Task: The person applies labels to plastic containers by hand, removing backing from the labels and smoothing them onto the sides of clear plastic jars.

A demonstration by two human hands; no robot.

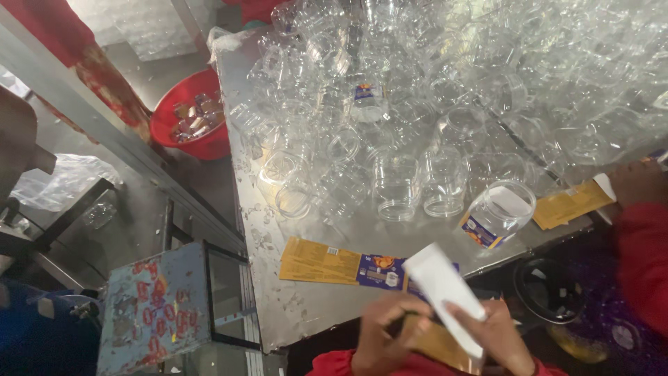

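Note:
My left hand [383, 334] and my right hand [497, 334] are close together at the bottom edge, below the metal table [306, 306]. Both pinch a label strip [445, 296] whose white backing curls up over its yellow face. A flat yellow and blue label [341, 264] lies on the table just beyond my hands. A clear plastic jar [497, 212] with a label on it lies on its side to the right.
A big heap of clear plastic jars [417, 104] covers the far table. A red basin [191, 122] with small items sits at the left on the floor. Another person's red-sleeved hand [637, 184] rests by yellow labels [570, 204]. A blue box [156, 306] stands lower left.

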